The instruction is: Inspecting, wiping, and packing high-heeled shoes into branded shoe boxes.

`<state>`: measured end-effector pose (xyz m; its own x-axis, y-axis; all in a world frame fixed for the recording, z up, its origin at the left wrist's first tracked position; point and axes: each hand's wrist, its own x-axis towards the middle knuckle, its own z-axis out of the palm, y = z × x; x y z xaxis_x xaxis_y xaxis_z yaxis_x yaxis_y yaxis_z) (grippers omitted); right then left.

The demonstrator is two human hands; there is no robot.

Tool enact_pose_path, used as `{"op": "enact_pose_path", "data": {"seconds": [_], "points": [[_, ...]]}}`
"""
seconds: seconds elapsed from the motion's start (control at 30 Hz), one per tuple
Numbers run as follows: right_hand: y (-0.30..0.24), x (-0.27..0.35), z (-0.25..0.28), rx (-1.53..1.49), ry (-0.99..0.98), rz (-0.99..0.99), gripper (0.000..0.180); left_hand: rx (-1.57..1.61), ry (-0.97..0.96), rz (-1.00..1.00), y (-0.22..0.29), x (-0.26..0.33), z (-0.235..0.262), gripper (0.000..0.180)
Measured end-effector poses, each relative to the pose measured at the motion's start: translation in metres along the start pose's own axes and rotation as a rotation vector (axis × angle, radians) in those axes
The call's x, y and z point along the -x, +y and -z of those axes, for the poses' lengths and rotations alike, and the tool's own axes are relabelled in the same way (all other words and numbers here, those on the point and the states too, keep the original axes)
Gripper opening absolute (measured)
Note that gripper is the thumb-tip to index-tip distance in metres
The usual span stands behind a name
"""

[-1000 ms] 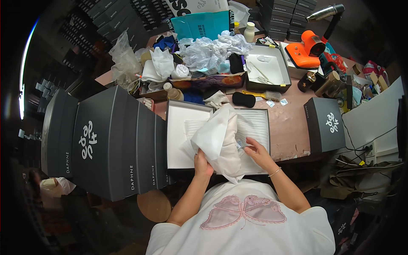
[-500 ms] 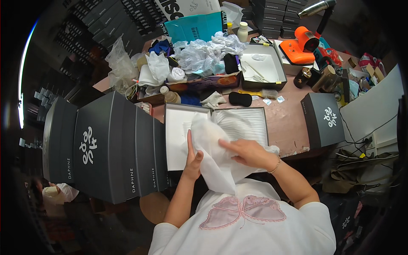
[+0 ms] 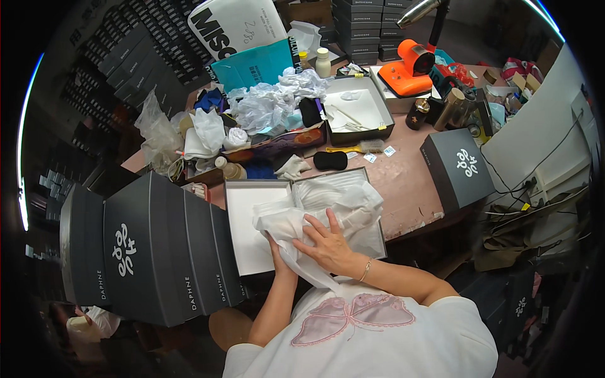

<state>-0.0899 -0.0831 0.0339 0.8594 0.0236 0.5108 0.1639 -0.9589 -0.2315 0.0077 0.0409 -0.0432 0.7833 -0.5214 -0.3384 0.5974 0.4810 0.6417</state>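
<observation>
A bundle in thin white wrapping paper (image 3: 282, 222) lies over an open shoe box (image 3: 244, 211), across the middle wall between its two white-lined halves. My left hand (image 3: 282, 257) grips the near side of the bundle, its thumb along the edge and its other fingers hidden beneath. Spread over the top, the fingers of my right hand (image 3: 330, 247) press lightly on the paper. A loose strip of it hangs toward my shirt. More crumpled white paper (image 3: 360, 205) covers the right half of the box. What the wrapping encloses is hidden.
Large dark grey boxes (image 3: 148, 252) stand close on the left; another grey box (image 3: 463, 169) sits at the right table edge. Behind are a black eye-mask-shaped pad (image 3: 330, 160), a yellow-handled brush (image 3: 362, 147), crumpled paper (image 3: 265, 107) and an orange device (image 3: 406, 69).
The wrapped bundle has gone from upright to lying across the box. My right hand has moved from pointing at the paper to resting spread on it. The view has shifted.
</observation>
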Motion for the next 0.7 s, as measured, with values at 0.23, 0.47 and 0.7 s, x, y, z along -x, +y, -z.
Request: {"op": "enact_pose_path", "data": {"seconds": [0.23, 0.47, 0.7], "points": [[-0.008, 0.025, 0.026, -0.889, -0.276, -0.136, 0.024, 0.320, -0.143, 0.102, -0.008, -0.033, -0.004, 0.065], [0.094, 0.052, 0.101, -1.190, 0.112, -0.741, 0.047, 0.354, -0.248, 0.222, -0.005, -0.030, 0.018, 0.062], [0.035, 0.077, 0.116, -1.445, -0.670, -0.504, 0.086, -0.047, 0.012, 0.133, -0.007, 0.037, 0.055, 0.069]]}}
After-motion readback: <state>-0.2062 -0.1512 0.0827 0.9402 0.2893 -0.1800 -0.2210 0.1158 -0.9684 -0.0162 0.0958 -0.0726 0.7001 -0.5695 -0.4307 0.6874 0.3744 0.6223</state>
